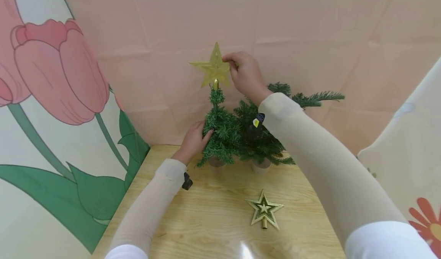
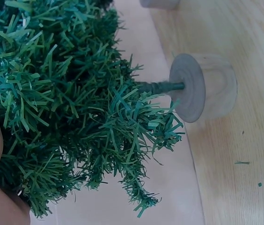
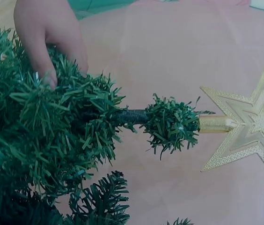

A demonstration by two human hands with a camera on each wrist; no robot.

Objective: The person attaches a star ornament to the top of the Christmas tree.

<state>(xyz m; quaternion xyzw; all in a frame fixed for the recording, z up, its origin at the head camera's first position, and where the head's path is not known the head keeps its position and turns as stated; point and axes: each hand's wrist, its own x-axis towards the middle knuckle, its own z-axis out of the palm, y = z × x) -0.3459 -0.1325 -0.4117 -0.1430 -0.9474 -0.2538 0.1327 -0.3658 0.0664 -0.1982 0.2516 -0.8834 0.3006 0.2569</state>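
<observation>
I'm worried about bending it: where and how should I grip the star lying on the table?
Probably by its gold tube, pinched across both sides, coming from the near side: the star lies flat, with the tube pointing that way and looking its sturdiest part.

Looks to be a small indoor corner, closed in on three sides — impossible to pin down as home, studio or workroom. Shows pink sheeting (image 1: 165, 21), creased along fold lines, across the back. Carries outsized pink tulips (image 1: 65, 75) on a pale panel (image 1: 79, 144) at left and a red-petaled flower (image 1: 435, 228) on another pale panel (image 1: 406, 167) at right — and fits a light wood-grain table (image 1: 206, 209) close against the sheeting.
</observation>
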